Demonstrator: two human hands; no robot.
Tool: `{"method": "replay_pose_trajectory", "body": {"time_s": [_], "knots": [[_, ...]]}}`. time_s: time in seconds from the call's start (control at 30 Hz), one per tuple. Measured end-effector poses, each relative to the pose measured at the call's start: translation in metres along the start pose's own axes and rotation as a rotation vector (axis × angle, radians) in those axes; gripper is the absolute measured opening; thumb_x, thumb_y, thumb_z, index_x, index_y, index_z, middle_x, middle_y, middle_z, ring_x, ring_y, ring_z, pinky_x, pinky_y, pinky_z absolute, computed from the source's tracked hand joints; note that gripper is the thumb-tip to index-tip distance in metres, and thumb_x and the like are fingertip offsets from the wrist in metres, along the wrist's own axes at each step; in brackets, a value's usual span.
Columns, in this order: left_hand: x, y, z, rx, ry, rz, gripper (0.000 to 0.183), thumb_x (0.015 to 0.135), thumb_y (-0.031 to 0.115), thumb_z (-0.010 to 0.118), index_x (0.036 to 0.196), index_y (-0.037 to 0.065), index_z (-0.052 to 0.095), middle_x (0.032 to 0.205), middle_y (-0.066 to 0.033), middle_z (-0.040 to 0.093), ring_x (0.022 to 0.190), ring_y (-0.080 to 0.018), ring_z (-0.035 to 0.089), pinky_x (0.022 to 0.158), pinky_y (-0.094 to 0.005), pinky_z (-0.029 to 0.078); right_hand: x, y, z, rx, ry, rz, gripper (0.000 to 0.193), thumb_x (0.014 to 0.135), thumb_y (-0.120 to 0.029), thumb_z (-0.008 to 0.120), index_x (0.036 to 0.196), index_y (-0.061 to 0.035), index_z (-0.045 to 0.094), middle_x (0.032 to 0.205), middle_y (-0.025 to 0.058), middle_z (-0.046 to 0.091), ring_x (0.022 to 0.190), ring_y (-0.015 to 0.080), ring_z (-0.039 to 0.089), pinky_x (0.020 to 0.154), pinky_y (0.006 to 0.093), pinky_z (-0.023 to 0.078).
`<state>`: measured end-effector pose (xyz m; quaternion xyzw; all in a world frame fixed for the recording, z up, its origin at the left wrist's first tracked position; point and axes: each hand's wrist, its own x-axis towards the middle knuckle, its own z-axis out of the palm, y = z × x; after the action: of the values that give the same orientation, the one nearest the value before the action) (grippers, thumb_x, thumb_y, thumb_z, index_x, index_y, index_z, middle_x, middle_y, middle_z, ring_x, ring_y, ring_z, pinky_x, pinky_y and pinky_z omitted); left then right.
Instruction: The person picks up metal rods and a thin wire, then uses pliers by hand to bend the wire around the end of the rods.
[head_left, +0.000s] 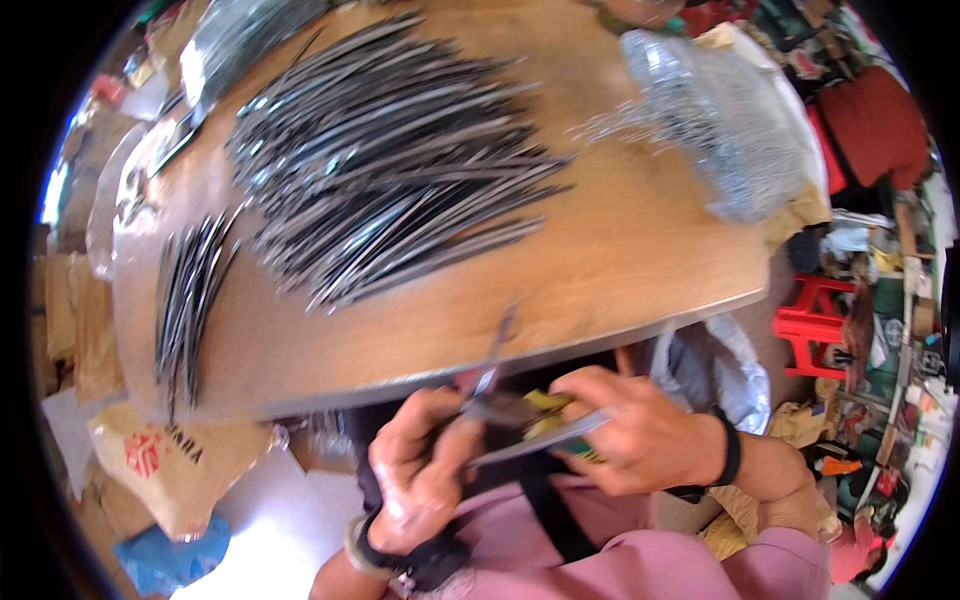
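My left hand (420, 470) is closed at the table's near edge, in front of my body. Between its fingers is a thin dark metal strip (489, 376), whose blurred tip points up over the tabletop. My right hand (635, 430) is closed close beside it, around a yellow-and-green object (545, 405) mostly hidden by the fingers; its kind cannot be told. A flat grey strip (540, 437) spans the gap between both hands. Farther off, a large pile of long, thin dark metal strips (390, 150) covers the table, with a smaller bundle of strips (190, 300) to its left.
The brown wooden table (640, 265) has a rounded outline and a metal-coloured near edge. Clear plastic bags with thin pieces (730, 130) lie at far right. A red stool (815, 325) stands right of the table. A brown paper bag (165, 465) is at lower left.
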<state>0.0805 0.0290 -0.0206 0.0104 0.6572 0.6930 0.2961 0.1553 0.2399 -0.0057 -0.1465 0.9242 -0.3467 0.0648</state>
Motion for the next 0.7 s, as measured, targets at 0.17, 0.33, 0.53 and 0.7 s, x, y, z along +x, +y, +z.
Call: {"method": "replay_pose_trajectory", "body": {"time_s": [0.17, 0.33, 0.53, 0.7], "knots": [[0.013, 0.011, -0.013, -0.024, 0.184, 0.179, 0.009, 0.091, 0.006, 0.058, 0.085, 0.003, 0.052, 0.055, -0.0037, 0.050, 0.038, -0.0087, 0.038, 0.036, -0.0222, 0.027, 0.041, 0.002, -0.005, -0.008, 0.014, -0.120, 0.032, 0.074, -0.021, 0.072, 0.090, 0.0035, 0.059, 0.094, 0.0169, 0.054, 0.084, 0.0291, 0.061, 0.065, 0.0352, 0.052], [0.019, 0.022, -0.062, 0.031, 0.128, 0.147, 0.011, 0.092, 0.010, 0.059, 0.086, 0.003, 0.052, 0.058, -0.0039, 0.051, 0.040, -0.0079, 0.039, 0.037, -0.0221, 0.027, 0.056, 0.011, -0.037, 0.037, 0.063, -0.108, 0.032, 0.081, -0.022, 0.070, 0.097, 0.0037, 0.062, 0.098, 0.0168, 0.057, 0.085, 0.0312, 0.061, 0.067, 0.0363, 0.052], [0.030, 0.018, -0.160, 0.952, 0.594, 0.456, 0.019, 0.091, -0.003, 0.055, 0.109, -0.003, 0.059, 0.097, -0.0118, 0.060, 0.089, -0.0189, 0.056, 0.082, -0.0325, 0.046, 0.064, 0.082, -0.096, -0.636, 0.434, -0.022, 0.026, 0.068, -0.005, 0.066, 0.094, -0.0004, 0.064, 0.108, 0.0167, 0.057, 0.092, 0.0345, 0.060, 0.075, 0.0403, 0.053], [0.050, 0.030, -0.118, 1.203, 0.327, 0.674, 0.045, 0.076, 0.007, 0.070, 0.118, -0.003, 0.058, 0.113, -0.0201, 0.055, 0.107, -0.0370, 0.051, 0.095, -0.0467, 0.038, 0.068, 0.097, -0.104, -0.808, 0.503, -0.133, 0.028, 0.056, 0.002, 0.065, 0.084, 0.0015, 0.060, 0.108, 0.0176, 0.057, 0.093, 0.0346, 0.059, 0.074, 0.0401, 0.052]]}}
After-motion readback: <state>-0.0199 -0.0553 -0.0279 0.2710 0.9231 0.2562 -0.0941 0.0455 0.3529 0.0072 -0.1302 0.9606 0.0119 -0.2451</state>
